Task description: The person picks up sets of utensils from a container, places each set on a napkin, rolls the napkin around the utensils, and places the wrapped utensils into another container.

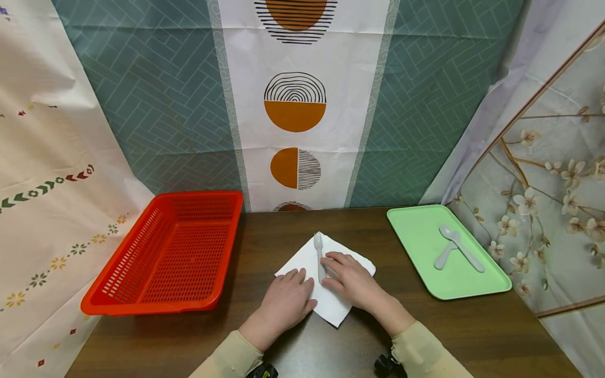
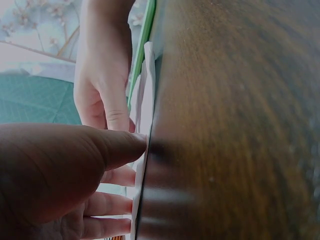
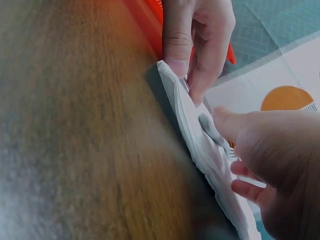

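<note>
A folded white napkin [image 1: 331, 310] lies at an angle on the dark wooden table, one corner pointing toward me. On it rests a grey fork [image 1: 319, 254], tines pointing away. My left hand [image 1: 287, 299] rests on the napkin's left side, fingers loosely extended. From the right, my right hand [image 1: 352, 283] touches the napkin, its thumb beside the fork's handle end. In the right wrist view the fork handle [image 3: 211, 129] lies by that thumb, with the other fingers spread apart beyond it. The left wrist view shows the left thumb [image 2: 125, 145] at the napkin's edge.
At the left stands a red perforated plastic basket [image 1: 217, 294]. A light green tray [image 1: 420, 231] lies at the right, holding a grey spoon [image 1: 465, 252] crossed over another grey utensil [image 1: 443, 258], partly covered. Patterned cloths hang behind the table [image 1: 264, 223] and at both sides.
</note>
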Tool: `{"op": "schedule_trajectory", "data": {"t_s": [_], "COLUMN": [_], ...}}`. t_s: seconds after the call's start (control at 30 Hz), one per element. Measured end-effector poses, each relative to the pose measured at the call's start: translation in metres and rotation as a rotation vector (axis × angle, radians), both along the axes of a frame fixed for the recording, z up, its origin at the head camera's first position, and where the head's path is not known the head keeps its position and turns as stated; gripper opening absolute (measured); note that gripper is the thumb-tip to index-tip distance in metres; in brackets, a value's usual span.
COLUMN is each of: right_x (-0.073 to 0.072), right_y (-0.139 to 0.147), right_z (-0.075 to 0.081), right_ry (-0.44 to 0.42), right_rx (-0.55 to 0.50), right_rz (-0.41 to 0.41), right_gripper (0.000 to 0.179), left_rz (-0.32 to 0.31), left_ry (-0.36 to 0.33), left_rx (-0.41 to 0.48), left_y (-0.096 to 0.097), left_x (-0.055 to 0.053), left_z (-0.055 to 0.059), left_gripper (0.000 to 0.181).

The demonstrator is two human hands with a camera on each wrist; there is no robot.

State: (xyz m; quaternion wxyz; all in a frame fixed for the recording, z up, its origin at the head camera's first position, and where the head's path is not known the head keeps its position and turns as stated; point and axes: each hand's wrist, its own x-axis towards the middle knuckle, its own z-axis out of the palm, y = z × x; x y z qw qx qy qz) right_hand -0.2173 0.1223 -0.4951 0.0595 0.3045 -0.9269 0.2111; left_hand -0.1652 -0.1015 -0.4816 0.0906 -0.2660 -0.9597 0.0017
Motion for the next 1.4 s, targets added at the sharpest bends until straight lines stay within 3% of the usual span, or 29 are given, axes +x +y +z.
{"op": "schedule_trajectory", "data": {"t_s": [0.33, 0.7, 1.4], "right_x": [-0.001, -0.001, 0.003], "right_y": [0.008, 0.02, 0.055], "right_z": [-0.001, 0.007, 0.01], "right_ry": [0.106, 0.101, 0.179], "right_rx": [-0.004, 0.087, 0.061], "right_rz": [-0.011, -0.084, -0.229], "right_gripper": [0.054, 0.062, 0.064], "left_rz": [-0.006, -0.009, -0.02], "left_ry": [0.0, 0.015, 0.034], "left_rx": [0.002, 0.013, 0.023], "left_y": [0.0, -0.001, -0.001], "left_x": [-0.001, -0.001, 0.001], "left_z": [0.001, -0.001, -0.001], "left_gripper": [0.042, 0.041, 0.036]}}
